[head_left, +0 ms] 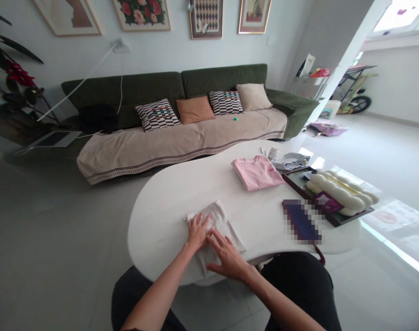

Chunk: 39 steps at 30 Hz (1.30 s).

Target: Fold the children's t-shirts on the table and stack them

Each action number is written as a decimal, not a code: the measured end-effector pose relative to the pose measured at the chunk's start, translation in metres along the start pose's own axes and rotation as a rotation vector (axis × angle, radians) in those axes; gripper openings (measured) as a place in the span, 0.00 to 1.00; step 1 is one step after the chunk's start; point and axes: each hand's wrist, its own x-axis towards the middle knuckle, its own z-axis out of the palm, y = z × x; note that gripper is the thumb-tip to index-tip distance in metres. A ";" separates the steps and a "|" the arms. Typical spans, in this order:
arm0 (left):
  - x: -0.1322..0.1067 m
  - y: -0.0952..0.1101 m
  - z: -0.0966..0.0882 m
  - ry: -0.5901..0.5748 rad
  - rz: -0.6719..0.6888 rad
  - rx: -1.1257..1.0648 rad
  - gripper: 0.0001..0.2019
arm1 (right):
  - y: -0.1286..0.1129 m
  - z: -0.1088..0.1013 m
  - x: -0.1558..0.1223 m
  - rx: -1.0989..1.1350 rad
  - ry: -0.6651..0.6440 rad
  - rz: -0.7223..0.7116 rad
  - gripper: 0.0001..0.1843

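T-shirt (258,173) in pink lies folded beyond the white garment (223,221), on which our left hand (197,233) and right hand (229,257) rest, fingers spread, with perhaps only smoothing left.

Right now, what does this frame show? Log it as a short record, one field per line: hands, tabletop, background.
Left hand: palm-down on a flat, off-white fabric piece
Right hand: on the same fabric, beside the left
Surface: white, rounded table
Beyond, to the right: folded pink fabric shirt
Table's right side: dark-rimmed rectangular tray bearing a puffy cream object
Background: long dark-green sofa
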 end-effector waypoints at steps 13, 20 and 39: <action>-0.066 -0.011 -0.041 0.187 -0.245 -0.818 0.20 | 0.017 0.016 -0.038 -0.001 -0.075 -0.056 0.37; -0.138 0.005 -0.035 -0.120 -0.887 -1.630 0.26 | 0.011 -0.043 0.005 1.047 -0.111 0.272 0.15; -0.071 0.048 -0.004 -0.254 -0.844 -1.920 0.27 | 0.074 -0.013 -0.065 1.466 0.364 0.793 0.17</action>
